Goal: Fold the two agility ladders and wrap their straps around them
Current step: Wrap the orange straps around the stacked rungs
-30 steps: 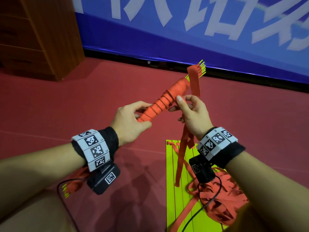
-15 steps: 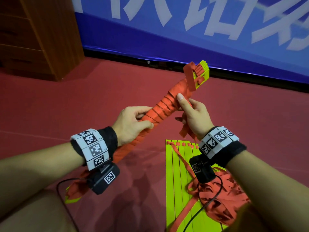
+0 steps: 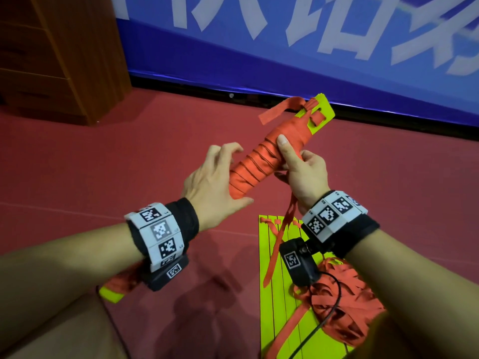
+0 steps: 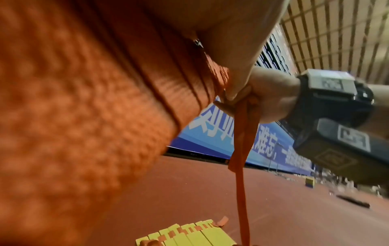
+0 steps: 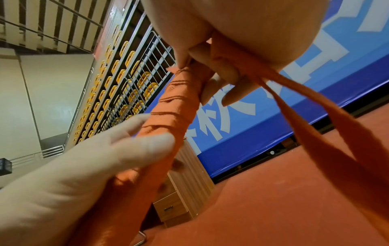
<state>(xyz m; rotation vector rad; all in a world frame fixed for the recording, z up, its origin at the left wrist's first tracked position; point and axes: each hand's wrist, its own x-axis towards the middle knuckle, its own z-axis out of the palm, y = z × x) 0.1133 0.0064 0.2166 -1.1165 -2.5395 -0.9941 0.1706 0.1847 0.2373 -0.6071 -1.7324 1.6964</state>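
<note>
Wrapped ladder [image 3: 261, 161] in right hand [image 3: 305, 174]; left hand [image 3: 207, 185] loosening

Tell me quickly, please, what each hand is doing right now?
Left hand: open, fingers spread, palm resting against the wrapped ladder bundle.
Right hand: closed on the bundle, thumb pressing on top, with the loose strap in its grip.

The floor [image 3: 129, 164] is dark red. A blue wall banner [image 3: 285, 53] with big white letters runs along the far side. A brown wooden cabinet [image 3: 59, 53] stands far left.
</note>
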